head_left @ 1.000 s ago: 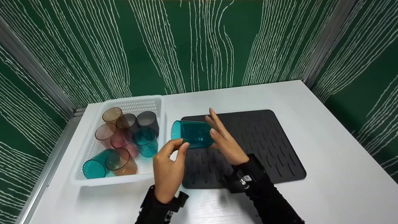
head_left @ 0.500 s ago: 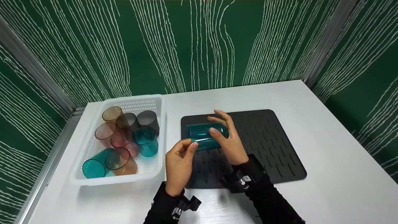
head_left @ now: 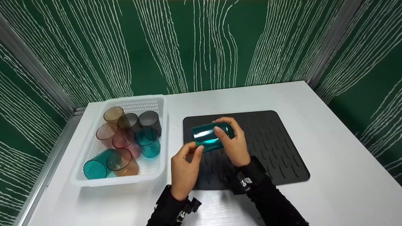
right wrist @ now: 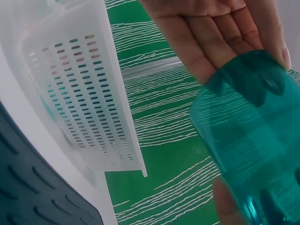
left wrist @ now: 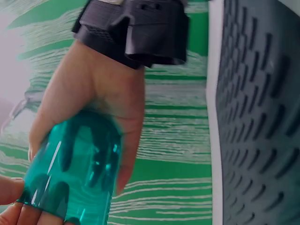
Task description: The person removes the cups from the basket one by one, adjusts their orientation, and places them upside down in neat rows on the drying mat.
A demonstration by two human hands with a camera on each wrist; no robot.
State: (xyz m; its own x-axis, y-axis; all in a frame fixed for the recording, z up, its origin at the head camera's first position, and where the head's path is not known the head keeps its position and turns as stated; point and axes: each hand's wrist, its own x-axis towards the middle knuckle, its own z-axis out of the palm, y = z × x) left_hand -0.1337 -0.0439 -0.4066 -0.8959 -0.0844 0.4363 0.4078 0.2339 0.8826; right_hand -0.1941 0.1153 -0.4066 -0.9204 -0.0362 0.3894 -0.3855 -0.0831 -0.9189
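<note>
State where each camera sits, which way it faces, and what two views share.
Head: worn on head, facing forward and down at held teal cup, basket and mat; left hand, right hand and sleeves show.
Left wrist: worn there, facing the cup; both hands show partly.
Right wrist: worn there, facing cup and basket; both hands show partly.
Both wrist views share the cup and mat.

A teal cup (head_left: 207, 135) gleams with a glossy, smooth finish, bright highlights streaking its see-through wall; whether glass or plastic cannot be told. Tinted cups (head_left: 149, 144) in the basket (right wrist: 84, 108), cloudy white plastic pierced with slots, share that transparency. The matt black mat (head_left: 265, 144) looks rubbery, its face roughened by ridges, against a smooth white tabletop (head_left: 339, 157) with a soft sheen. Behind, green panels (head_left: 213, 47) carry uneven white lines beside dull grey metal posts (head_left: 331, 40); black sleeves (head_left: 271, 201) look like matt cloth.
</note>
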